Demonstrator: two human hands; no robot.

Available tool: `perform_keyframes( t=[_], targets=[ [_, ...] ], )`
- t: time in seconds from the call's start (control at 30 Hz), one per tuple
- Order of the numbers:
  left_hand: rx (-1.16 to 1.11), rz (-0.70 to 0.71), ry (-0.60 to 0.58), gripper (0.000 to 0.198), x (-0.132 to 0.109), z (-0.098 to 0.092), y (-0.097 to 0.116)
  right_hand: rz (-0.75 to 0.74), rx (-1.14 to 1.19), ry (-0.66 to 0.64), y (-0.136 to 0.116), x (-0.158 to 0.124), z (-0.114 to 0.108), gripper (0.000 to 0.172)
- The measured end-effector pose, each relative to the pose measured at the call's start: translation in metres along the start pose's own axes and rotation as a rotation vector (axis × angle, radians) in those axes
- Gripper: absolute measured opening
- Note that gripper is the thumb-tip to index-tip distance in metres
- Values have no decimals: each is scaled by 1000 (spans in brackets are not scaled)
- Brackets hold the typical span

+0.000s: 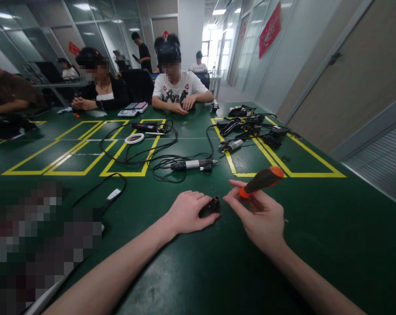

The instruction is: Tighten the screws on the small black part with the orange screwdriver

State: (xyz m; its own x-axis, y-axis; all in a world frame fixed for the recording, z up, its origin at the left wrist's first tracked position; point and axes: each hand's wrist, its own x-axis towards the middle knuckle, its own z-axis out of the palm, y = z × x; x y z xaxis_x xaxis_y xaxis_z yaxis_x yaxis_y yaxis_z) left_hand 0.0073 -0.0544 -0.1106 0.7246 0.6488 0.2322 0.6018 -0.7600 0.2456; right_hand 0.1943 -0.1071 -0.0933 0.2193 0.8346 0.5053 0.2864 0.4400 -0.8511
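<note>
My left hand rests on the green table, its thumb and forefinger curved round a small black cylindrical part. That part stands upright, with its top end showing above my fingers and its base partly hidden. To the right, my right hand is closed on a screwdriver with a dark handle and orange ends. The handle tilts up and to the right, while the tip is hidden by my fingers or too small to make out. A small gap separates my right fingertips from the black part.
Ahead on the green table lie a grey-and-black powered screwdriver with its cable, a white tape roll, a silver-and-black tool and a heap of black devices. Yellow tape marks rectangles. Several people sit across the table.
</note>
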Motion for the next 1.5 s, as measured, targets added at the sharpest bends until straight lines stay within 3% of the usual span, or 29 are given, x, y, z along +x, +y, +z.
perform_keyframes(
  t=[0.17,0.37,0.57,0.7,1.0,1.13,1.3,1.5],
  targets=[
    [-5,6,0,28,0,1,0,64,21,33,-1,-3,1,39],
    [-5,0,6,28,0,0,1,46,25,-88,-2,-2,4,22],
    [-26,-12,-8,27,0,-2,2,-37,52,-160,1,-4,7,39],
    [-26,-11,-12,27,1,-3,2,-39,78,-201,5,-4,5,31],
    [-10,-13,-13,30,1,-1,1,-158,-69,-107,-1,2,3,11],
    [-18,-12,-3,29,0,0,1,-156,-87,-79,-3,3,2,16],
    [-19,-7,0,29,0,1,0,-171,7,-51,-2,2,3,34],
    [-43,-2,18,23,-1,0,0,-101,56,-129,-7,1,4,29]
  ],
)
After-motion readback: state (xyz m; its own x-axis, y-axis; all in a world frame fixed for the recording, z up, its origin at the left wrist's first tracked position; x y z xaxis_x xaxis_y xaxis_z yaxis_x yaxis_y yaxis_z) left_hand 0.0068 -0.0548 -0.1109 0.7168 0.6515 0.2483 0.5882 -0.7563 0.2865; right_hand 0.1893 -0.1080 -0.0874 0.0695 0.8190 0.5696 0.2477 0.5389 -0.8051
